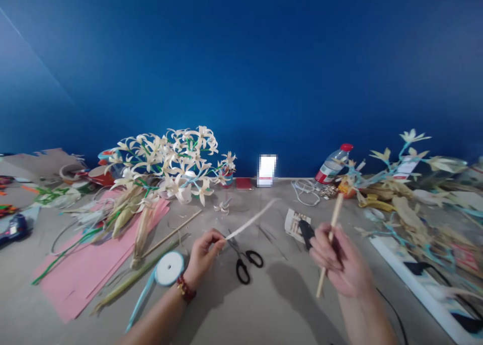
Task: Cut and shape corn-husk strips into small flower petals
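Note:
My left hand (pixel 204 254) is closed in a pinch on the near end of a thin pale strip (pixel 252 218) that slants up and to the right above the table. My right hand (pixel 334 257) is wrapped round a wooden stick (pixel 332 229) held nearly upright; its top carries a small orange piece by a blue-stemmed flower branch (pixel 388 169). Black scissors (pixel 246 263) lie on the table between my hands. A roll of white ribbon (pixel 169 267) with a light blue tail rests just left of my left wrist.
A bunch of cream paper flowers (pixel 177 159) lies at the back left over a pink sheet (pixel 90 264). A black glue gun (pixel 306 232) rests on a printed card. A water bottle (pixel 332 164) leans at the back right. Husk leaves and flower branches crowd the right side.

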Available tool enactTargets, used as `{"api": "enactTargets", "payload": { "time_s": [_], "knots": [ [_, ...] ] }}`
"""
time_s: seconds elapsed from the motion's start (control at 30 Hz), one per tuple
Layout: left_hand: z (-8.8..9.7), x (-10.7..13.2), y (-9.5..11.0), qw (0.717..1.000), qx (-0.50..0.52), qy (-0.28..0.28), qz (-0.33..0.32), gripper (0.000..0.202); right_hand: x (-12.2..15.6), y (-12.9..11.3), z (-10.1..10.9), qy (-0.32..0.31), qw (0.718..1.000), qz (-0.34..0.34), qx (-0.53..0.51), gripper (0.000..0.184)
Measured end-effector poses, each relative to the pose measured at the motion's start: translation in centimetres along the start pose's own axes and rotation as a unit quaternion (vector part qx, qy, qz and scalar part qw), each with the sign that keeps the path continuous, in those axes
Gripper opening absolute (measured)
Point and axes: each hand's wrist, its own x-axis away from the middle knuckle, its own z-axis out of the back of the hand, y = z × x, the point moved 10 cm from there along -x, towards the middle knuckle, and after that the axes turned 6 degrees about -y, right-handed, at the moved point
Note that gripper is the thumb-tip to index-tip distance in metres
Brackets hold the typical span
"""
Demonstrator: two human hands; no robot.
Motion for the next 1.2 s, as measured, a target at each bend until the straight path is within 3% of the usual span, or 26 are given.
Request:
{"api": "enactTargets", "payload": {
  "time_s": [0.07,0.17,0.27,0.33,0.47,0.53,0.63,0.73,0.87,1.0,1.1,1.2],
  "knots": [
    [0.1,0.0,-0.4,0.998,0.059,0.009,0.02,0.027,-0.4,0.4,2.1,0.053,0.986,0.022,0.159,0.034],
    [-0.5,0.2,-0.1,0.991,0.129,0.004,0.022,0.029,-1.6,2.9,3.1,0.034,0.915,0.016,0.402,0.041],
    [-0.9,0.7,0.3,0.983,0.182,0.009,0.026,0.026,-1.3,2.4,1.5,0.048,0.826,0.116,0.55,0.036],
    [-1.3,0.9,0.3,0.978,0.204,0.007,0.037,0.023,-0.2,1.8,-1.3,0.04,0.8,0.165,0.576,0.03],
    [-2.6,1.4,0.4,0.974,0.215,-0.028,0.059,0.022,1.7,3.5,-8.5,-0.062,0.867,0.125,0.478,0.017],
    [-3.1,1.5,0.7,0.976,0.205,-0.049,0.055,0.02,2.4,4.2,-11.4,-0.087,0.878,0.123,0.454,0.013],
    [-3.4,1.6,1.7,0.983,0.16,-0.081,0.031,0.018,2.7,4.3,-13.2,-0.079,0.876,0.147,0.453,0.017],
    [-3.5,1.6,2.7,0.983,0.141,-0.117,0.018,0.019,2.6,4.6,-13.9,-0.123,0.856,0.147,0.48,0.015],
    [-3.1,1.4,3.7,0.985,0.131,-0.115,0.013,0.015,2.6,6.0,-13.7,-0.185,0.831,0.099,0.515,0.015],
    [-1.8,1.3,3.1,0.982,0.162,-0.067,0.07,0.016,2.6,8.1,-10.7,-0.154,0.81,0.044,0.564,0.013],
    [0.0,1.2,2.0,0.976,0.181,-0.001,0.12,0.018,2.8,9.9,-8.2,-0.118,0.744,0.016,0.657,0.017],
    [1.2,1.4,1.0,0.958,0.228,0.048,0.168,0.022,3.2,11.0,-7.5,-0.116,0.689,-0.009,0.716,0.02]
  ]
}}
